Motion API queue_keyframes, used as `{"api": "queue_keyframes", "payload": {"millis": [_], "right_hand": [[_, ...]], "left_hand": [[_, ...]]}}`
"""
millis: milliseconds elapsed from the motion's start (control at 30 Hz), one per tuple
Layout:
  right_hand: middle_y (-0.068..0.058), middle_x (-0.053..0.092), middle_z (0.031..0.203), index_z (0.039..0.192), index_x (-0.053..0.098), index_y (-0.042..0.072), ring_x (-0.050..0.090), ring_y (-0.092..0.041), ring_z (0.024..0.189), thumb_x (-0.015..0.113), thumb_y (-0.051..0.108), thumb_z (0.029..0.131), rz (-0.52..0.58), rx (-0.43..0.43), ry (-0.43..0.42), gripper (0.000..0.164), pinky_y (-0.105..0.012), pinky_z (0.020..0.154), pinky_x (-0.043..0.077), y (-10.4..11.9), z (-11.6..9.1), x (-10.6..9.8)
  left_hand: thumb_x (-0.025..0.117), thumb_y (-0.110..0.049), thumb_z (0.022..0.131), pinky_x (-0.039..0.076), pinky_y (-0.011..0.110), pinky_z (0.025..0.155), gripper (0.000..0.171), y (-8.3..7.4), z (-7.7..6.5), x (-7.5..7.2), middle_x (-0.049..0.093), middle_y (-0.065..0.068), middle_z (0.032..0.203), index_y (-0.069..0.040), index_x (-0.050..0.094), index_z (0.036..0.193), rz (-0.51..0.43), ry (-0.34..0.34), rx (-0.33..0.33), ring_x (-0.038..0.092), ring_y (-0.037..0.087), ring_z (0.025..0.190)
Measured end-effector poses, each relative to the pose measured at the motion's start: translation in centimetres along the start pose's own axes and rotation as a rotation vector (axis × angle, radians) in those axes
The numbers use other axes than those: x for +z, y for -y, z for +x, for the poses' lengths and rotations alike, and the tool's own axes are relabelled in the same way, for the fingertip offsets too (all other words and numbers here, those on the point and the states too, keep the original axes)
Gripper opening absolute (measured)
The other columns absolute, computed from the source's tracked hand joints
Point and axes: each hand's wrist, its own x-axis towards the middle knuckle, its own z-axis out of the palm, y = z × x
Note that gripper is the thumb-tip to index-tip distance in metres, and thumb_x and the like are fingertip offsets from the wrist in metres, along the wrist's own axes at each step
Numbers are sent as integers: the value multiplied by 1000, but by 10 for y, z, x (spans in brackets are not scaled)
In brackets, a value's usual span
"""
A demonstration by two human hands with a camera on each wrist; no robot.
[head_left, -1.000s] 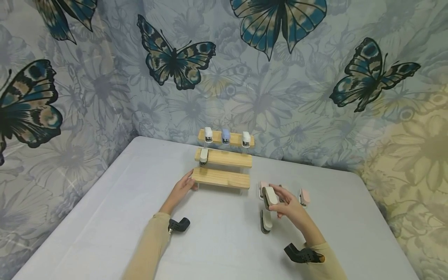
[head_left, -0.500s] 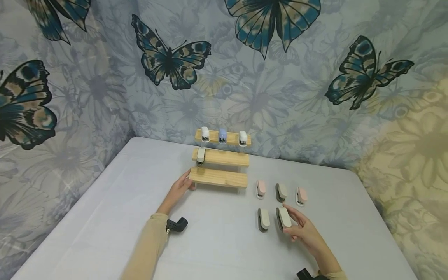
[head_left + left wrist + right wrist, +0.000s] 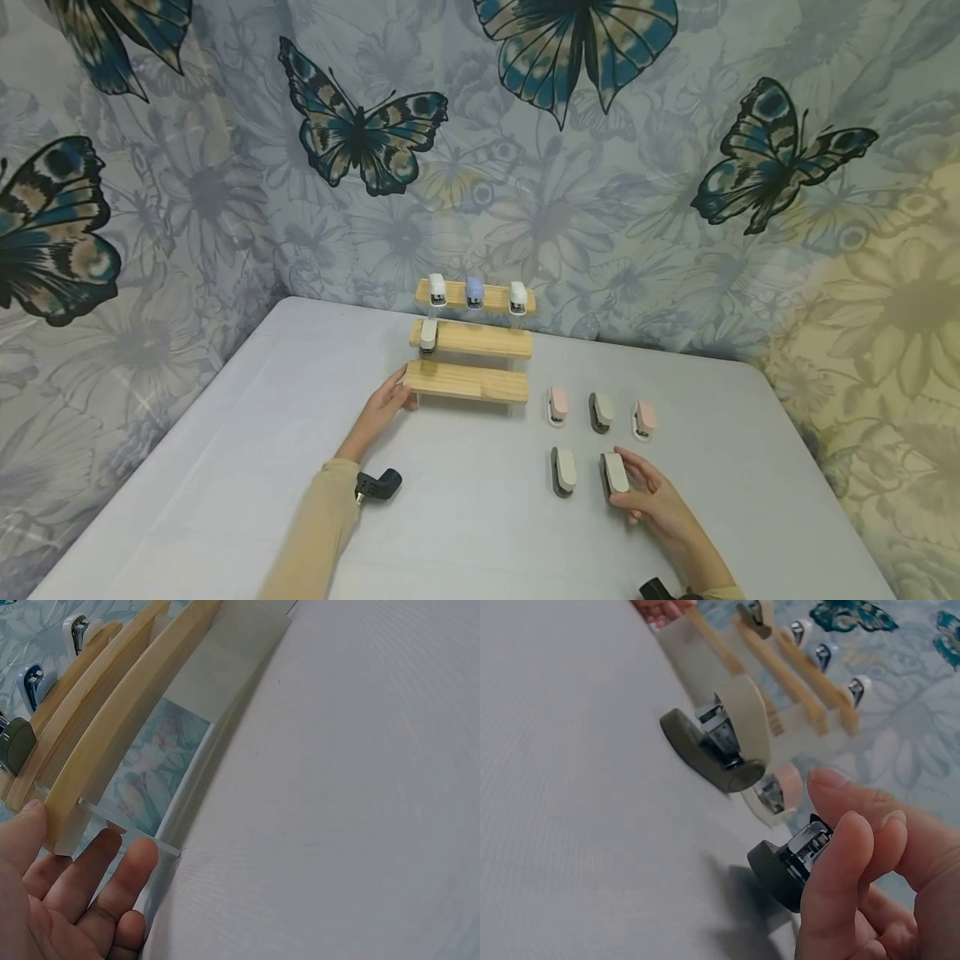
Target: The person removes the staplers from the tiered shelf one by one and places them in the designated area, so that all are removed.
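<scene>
My left hand (image 3: 381,412) grips the left end of the lowest board of a three-tier wooden display rack (image 3: 467,382). In the left wrist view the thumb lies against the board (image 3: 112,742) and the other fingers reach under it by the clear support. My right hand (image 3: 654,502) pinches a cream stapler (image 3: 617,472) with a dark green base between thumb and fingers; whether it touches the table I cannot tell. Fingers partly cover that stapler (image 3: 778,876) in the right wrist view. Left of it stands a matching cream stapler (image 3: 564,472).
Behind the held stapler stand a pink stapler (image 3: 557,405), a cream one (image 3: 602,412) and another pink one (image 3: 644,419). The top tier bears two white staplers and a blue stapler (image 3: 474,292); a cream stapler (image 3: 428,337) sits at the middle tier's left end.
My right hand has carried the cream stapler rightward and nearer to me, from beside the pink stapler to the front row's right. My left hand has stayed at the rack. The head view shifted slightly.
</scene>
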Motion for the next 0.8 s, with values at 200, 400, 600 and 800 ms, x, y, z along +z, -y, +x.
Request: {"api": "queue_keyframes", "payload": {"millis": [200, 400, 600, 800], "right_hand": [[-29, -1, 143, 138, 16, -6, 42, -4, 53, 61, -8, 77, 23, -6, -5, 76, -17, 45, 43, -7, 2, -2], [-30, -3, 142, 138, 17, -5, 42, -5, 52, 61, -8, 77, 10, -10, -6, 74, -18, 45, 43, -5, 5, 0], [-29, -4, 143, 139, 16, -3, 43, -5, 54, 60, -8, 78, 6, 6, -5, 75, -17, 45, 43, -4, 5, 1], [-28, -2, 143, 140, 14, -1, 39, -4, 49, 60, -6, 79, -1, 31, -23, 77, -18, 45, 43, -5, 3, 3]], "left_hand": [[40, -15, 97, 35, 47, 92, 50, 1, 1, 0, 57, 28, 99, 4, 20, 139, -11, 1, -5, 54, 39, 90], [40, -15, 97, 36, 47, 92, 51, 4, 4, -2, 58, 27, 99, 5, 19, 139, -11, -2, -2, 55, 39, 89], [43, -24, 96, 36, 45, 93, 54, 33, 14, -4, 60, 21, 101, -2, 22, 141, -37, -17, -1, 58, 30, 85], [43, -26, 96, 37, 45, 91, 55, 36, 15, -2, 60, 20, 99, -1, 22, 141, -14, -24, 19, 59, 26, 82]]}}
